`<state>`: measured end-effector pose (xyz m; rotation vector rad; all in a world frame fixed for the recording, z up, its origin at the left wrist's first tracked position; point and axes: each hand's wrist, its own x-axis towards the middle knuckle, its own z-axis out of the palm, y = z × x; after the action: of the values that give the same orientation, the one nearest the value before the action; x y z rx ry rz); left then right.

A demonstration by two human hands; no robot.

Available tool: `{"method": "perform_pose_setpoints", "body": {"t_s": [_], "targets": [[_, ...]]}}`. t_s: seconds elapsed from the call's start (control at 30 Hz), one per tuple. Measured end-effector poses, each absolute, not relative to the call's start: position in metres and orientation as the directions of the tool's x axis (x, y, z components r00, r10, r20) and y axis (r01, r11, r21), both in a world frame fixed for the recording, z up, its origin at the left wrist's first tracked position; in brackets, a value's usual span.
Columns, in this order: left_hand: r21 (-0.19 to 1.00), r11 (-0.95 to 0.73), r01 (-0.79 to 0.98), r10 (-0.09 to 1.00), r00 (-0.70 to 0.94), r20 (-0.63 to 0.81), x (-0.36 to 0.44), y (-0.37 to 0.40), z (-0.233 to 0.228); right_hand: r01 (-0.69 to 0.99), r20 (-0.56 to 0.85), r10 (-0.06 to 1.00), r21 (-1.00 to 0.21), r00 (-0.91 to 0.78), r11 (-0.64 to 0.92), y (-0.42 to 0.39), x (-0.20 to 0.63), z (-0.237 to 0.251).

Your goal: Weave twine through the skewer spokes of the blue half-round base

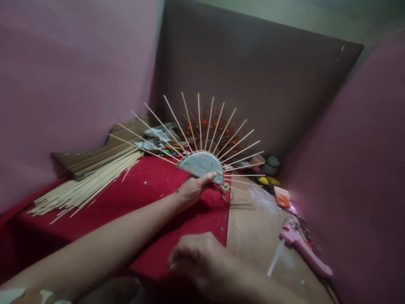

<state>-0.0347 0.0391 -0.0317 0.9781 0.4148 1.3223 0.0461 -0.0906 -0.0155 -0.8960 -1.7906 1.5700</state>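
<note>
My left hand (194, 188) grips the lower edge of a half-round piece (199, 164) covered in pale blue patterned material, its thumb lying on the front face. Thin wooden sticks (199, 120) fan out from the curved rim like rays. At the piece's right corner hangs a small tangle of twine (224, 188). Nearer to me, my right hand (202, 261) is apart from the piece, above the red cloth (152, 177). It is slightly blurred, with fingers curled in; anything inside them is hidden.
A bundle of loose sticks (88, 181) lies left on the cloth, in front of cardboard (101, 152). On the wooden tabletop (253, 228) at right rests a pink glue gun (303, 245) with a white glue stick. Small packets (283, 196) and a decorated orange-flowered piece (234, 142) are behind.
</note>
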Motion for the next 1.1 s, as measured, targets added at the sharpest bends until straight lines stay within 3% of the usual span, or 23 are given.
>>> {"method": "perform_pose_setpoints", "body": {"t_s": [0.07,0.13,0.33,0.43,0.53,0.8,1.1], "targets": [[0.793,-0.051,-0.608,0.918,0.284,0.276,-0.035,0.037,-0.032,0.224,0.04,0.843,-0.956,-0.536,0.187,-0.081,0.054,-0.01],[0.796,-0.05,-0.603,0.911,0.299,0.284,-0.035,0.035,-0.031,0.188,0.021,0.892,-0.975,-0.452,0.118,-0.072,0.063,-0.011],[0.793,-0.009,-0.61,0.921,0.304,0.243,-0.035,0.03,-0.024,-0.18,-0.041,0.934,-0.977,-0.354,-0.111,-0.053,0.084,-0.028],[0.794,0.011,-0.608,0.93,0.298,0.216,-0.034,0.029,-0.021,-0.455,-0.056,0.917,-0.855,-0.394,-0.248,-0.048,0.092,-0.029],[0.786,0.029,-0.618,0.93,0.304,0.205,-0.034,0.03,-0.022,-0.599,-0.073,0.888,-0.713,-0.454,-0.365,-0.045,0.101,-0.027],[0.792,0.114,-0.599,0.942,0.32,0.107,-0.035,0.033,-0.022,-0.684,-0.094,0.838,-0.533,-0.537,-0.498,-0.04,0.112,-0.032],[0.774,0.135,-0.619,0.944,0.319,0.091,-0.037,0.035,-0.02,-0.705,-0.043,0.89,-0.593,-0.453,-0.388,-0.036,0.115,-0.037]]}}
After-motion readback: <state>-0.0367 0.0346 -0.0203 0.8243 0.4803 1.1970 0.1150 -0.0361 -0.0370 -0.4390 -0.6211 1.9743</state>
